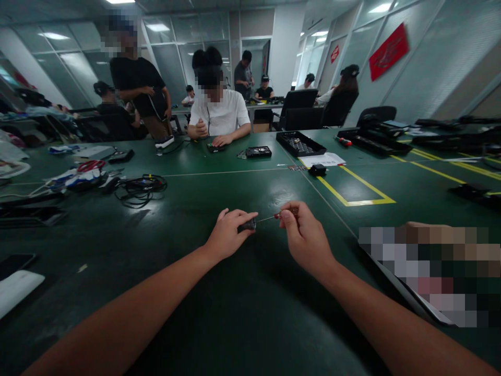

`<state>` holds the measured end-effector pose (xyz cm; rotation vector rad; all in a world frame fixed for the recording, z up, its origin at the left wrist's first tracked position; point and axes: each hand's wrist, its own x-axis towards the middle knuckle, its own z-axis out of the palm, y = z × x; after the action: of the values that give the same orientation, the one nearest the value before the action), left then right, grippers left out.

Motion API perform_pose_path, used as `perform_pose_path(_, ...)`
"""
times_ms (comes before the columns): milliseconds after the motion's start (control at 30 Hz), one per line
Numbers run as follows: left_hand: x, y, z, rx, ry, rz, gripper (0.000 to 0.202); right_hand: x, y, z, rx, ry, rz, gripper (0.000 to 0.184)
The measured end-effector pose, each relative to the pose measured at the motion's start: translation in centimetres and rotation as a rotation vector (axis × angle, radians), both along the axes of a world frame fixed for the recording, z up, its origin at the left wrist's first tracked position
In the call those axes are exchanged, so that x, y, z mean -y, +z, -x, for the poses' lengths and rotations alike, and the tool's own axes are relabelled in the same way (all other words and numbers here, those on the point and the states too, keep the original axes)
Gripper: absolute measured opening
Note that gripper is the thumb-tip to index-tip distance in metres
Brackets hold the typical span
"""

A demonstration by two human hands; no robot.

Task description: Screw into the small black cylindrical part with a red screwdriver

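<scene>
Both my hands meet over the middle of the green table (219,313). My left hand (228,233) is closed around the dark handle of a small screwdriver (254,223). Its thin metal shaft runs to the right. My right hand (303,234) pinches the far end of the shaft, where a small reddish piece (277,214) shows between the fingertips. What that piece is I cannot make out.
A person in a white shirt (219,112) sits across the table with small black parts (258,151). A black tray (300,143) and papers lie far right. Tangled cables (139,187) lie at the left. Yellow tape (368,201) marks a square. More people work behind.
</scene>
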<state>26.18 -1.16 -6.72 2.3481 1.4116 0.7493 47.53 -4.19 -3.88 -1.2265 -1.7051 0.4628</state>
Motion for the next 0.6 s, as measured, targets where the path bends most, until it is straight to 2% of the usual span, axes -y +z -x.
perform_pose_path(133,-0.13,-0.25,0.10,-0.002,-0.014,-0.009,0.045,0.08,0.14,0.08,0.035,0.018,0.014,0.016)
perform_pose_path(267,-0.18,-0.23,0.11,-0.006,-0.013,0.000,0.044,0.02,0.32,-0.03,0.068,-0.025,0.012,0.016)
perform_pose_path(600,-0.28,-0.12,0.03,0.021,0.007,0.010,0.043,0.07,0.23,0.02,0.000,-0.036,-0.006,0.016)
